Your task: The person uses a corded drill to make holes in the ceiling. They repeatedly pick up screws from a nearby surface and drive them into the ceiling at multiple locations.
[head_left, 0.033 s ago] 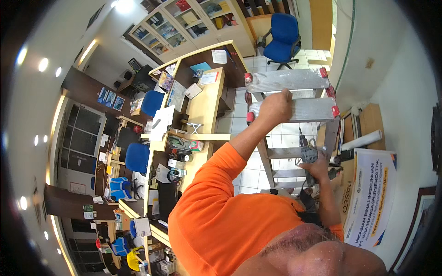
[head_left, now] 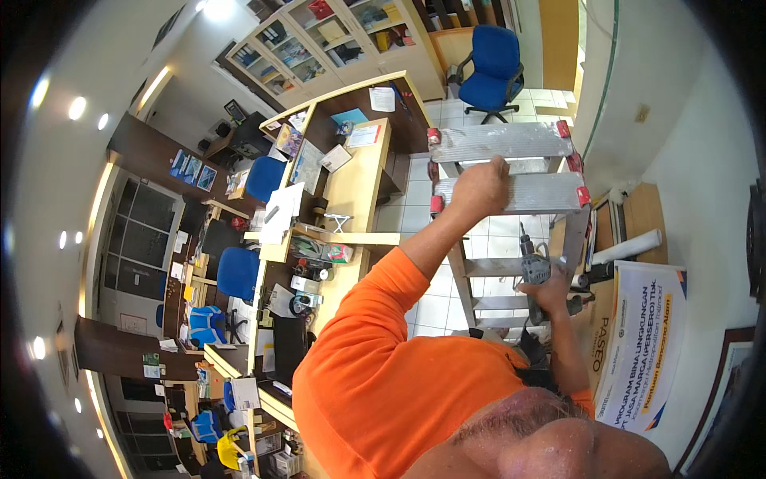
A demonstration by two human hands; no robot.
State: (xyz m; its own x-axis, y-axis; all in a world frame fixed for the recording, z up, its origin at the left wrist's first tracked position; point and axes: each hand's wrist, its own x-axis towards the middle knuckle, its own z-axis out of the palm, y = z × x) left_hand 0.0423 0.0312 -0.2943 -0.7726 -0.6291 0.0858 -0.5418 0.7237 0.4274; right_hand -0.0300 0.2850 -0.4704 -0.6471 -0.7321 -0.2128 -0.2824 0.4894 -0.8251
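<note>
An aluminium stepladder [head_left: 504, 144] with red plastic corner caps stands in front of me. My left hand [head_left: 482, 185] is closed over its nearer top tread, the fingers curled toward the gap between the two top treads. Lower down and to the right, my right hand [head_left: 547, 292] grips a grey power drill [head_left: 536, 268]. The drill's bit points up and away from me, toward the underside of the tread. My palm hides part of the drill's handle.
Left of the ladder runs a wooden desk partition [head_left: 351, 191] with papers and boxes. A blue office chair [head_left: 490, 68] stands beyond the ladder. At the right, a printed banner [head_left: 645, 343], a white roll [head_left: 630, 246] and cardboard lean along the wall. White floor tiles [head_left: 431, 299] show below.
</note>
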